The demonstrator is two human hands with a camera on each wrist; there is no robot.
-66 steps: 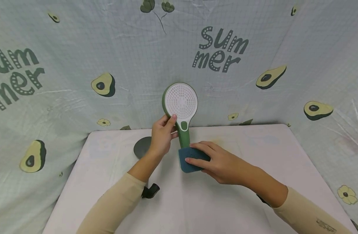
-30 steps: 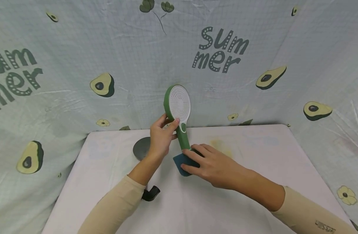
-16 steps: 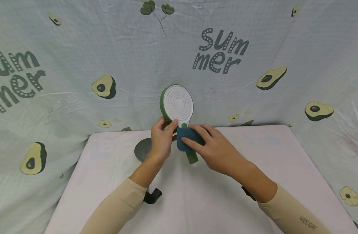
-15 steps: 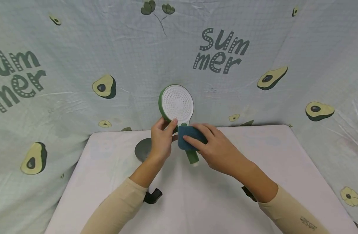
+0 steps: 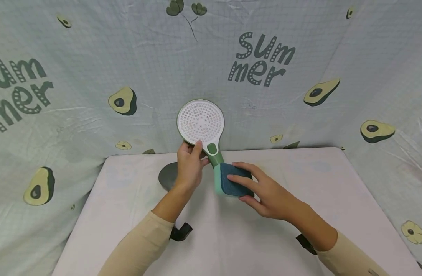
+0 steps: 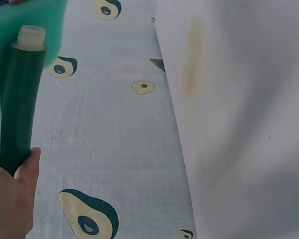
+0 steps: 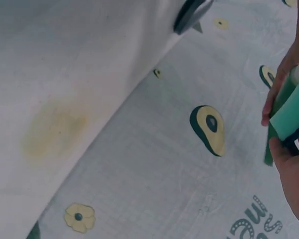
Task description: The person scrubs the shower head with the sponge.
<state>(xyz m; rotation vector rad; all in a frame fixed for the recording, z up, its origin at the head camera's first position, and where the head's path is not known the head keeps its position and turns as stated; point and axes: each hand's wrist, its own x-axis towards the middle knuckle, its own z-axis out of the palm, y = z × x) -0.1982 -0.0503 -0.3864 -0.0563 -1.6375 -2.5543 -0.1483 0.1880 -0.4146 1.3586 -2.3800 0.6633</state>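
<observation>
Your right hand (image 5: 266,193) has slid the blue-green sponge (image 5: 231,184) from the shower head's (image 5: 201,122) neck down to the handle's end, so the wiping stroke reaches bottom; your left hand (image 5: 189,163) pinches the neck, face now turned square to you, above the surface (image 5: 300,168); the handle is hidden by sponge; the dark disc (image 5: 167,176) stays half-covered.

The word "Summer" is being shown, split over two lines, on the avocado-print backdrop cloth (image 5: 300,115): once at upper centre-right, once, partly cut off, at the left edge.
</observation>
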